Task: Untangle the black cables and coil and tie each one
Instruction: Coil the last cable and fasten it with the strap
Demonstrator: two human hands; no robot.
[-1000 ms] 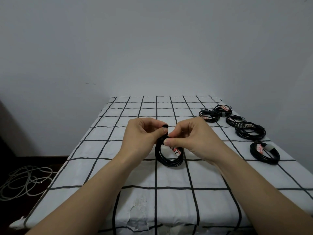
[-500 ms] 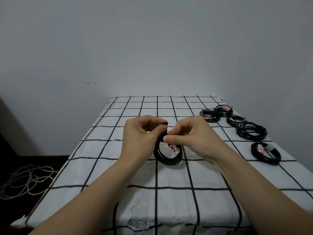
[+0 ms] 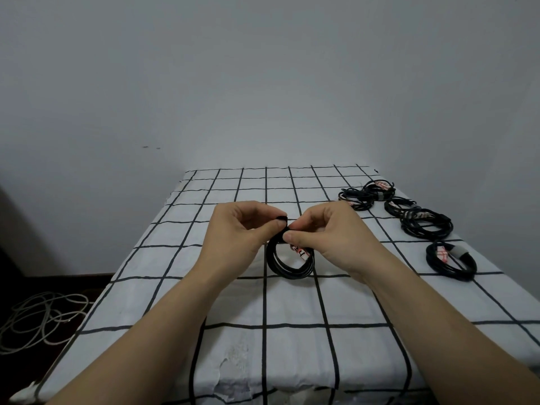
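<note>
Grey wall [image 3: 263, 83] behind, checked tablecloth [image 3: 233, 302] in front. At 8 o'clock, down on the floor, a loose tangle of pale cord [image 3: 43, 320].

Hardly any change over the last second: same two-handed pinch at the top of the coil, lifted a touch higher. Reads as the tying step in hand, with the wrap not yet closed.

Left hand [image 3: 236, 232], just left of centre: fingers curled, thumb and forefinger pinching a short black strap end [image 3: 282, 219] at 12 o'clock of the black cable coil [image 3: 289, 270].

Coil at centre, held upright; lower edge on or just above the cloth, cannot tell which.

Right hand [image 3: 336, 232]: curled, thumb tip pressing the coil's top, white-and-red label [image 3: 299, 251] just beneath.

At 2 to 3 o'clock, five tied coils [image 3: 426, 226] lined along the cloth's edge.
</note>
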